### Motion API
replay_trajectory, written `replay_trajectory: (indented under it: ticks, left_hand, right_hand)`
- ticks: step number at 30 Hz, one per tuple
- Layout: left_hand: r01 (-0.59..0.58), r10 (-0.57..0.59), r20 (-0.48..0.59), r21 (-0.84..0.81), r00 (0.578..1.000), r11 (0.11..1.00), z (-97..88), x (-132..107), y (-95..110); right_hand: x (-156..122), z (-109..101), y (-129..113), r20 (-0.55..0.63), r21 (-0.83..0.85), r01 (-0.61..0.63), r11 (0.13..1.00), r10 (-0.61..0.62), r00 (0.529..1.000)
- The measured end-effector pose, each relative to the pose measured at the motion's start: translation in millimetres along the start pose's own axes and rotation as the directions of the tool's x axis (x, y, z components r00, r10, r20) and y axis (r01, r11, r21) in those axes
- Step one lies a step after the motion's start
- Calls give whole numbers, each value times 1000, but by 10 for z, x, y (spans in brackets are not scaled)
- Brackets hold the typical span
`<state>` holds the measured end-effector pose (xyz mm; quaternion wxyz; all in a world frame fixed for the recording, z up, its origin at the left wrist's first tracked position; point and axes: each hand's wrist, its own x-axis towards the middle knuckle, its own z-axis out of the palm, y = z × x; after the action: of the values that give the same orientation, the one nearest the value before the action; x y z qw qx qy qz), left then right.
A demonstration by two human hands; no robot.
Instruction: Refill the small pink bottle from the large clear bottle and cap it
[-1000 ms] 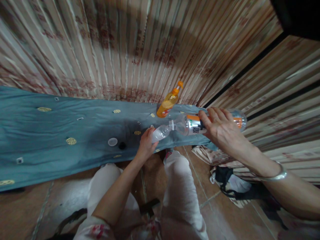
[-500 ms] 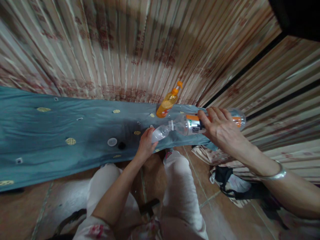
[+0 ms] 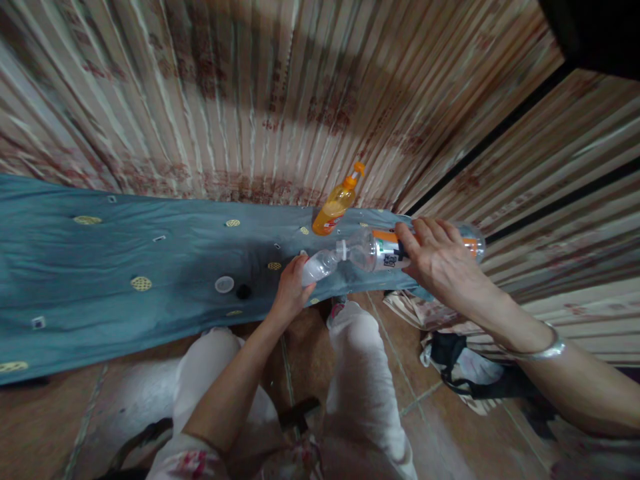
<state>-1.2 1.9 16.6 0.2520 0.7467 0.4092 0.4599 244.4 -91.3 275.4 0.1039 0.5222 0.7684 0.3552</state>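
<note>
My left hand (image 3: 293, 287) is closed around the base of a small clear plastic bottle (image 3: 323, 265), which tilts up to the right. My right hand (image 3: 433, 257) grips a large clear plastic bottle (image 3: 363, 250) with an orange and white label, held nearly level with its neck to the left. The two necks meet at a white ring (image 3: 341, 251); whether liquid passes between them I cannot tell. Just behind stands an orange pump bottle (image 3: 333, 210) with yellow-orange liquid. To the left of my left hand lie a white cap (image 3: 225, 285) and a dark cap (image 3: 243, 291).
A blue-green cloth with yellow patterns (image 3: 185, 260) covers the long narrow surface before me. Pleated floral curtains (image 3: 225, 100) hang behind it and to the right. A dark bag (image 3: 465, 367) lies on the tiled floor at the right.
The large bottle and my right hand have shifted very slightly to the left. My left hand, the small bottle and the other things look almost the same.
</note>
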Motion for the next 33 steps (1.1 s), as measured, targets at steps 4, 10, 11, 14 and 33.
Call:
replay_trajectory:
  ticks: [4,10,11,14,33]
  left_hand:
    - [10,-10,-27,11,1000,1000,16,-10,-41]
    - [15,-15,-37,13,999,1000,1,-18,-62]
    - [15,-15,-38,15,999,1000,-4,-20,-61]
    - [21,-20,-41,24,999,1000,-6,-27,-67]
    - [94,-93,-11,58,996,994,-54,10,-64]
  right_hand:
    - [-28,84,-29,16,70,-7,997,6,1000]
    - [-43,172,-70,7,114,-36,993,35,999]
    - [-43,177,-71,8,117,-36,993,35,999]
    - [-40,193,-60,3,118,-34,992,34,999]
    - [157,302,122,6,58,-13,998,13,1000]
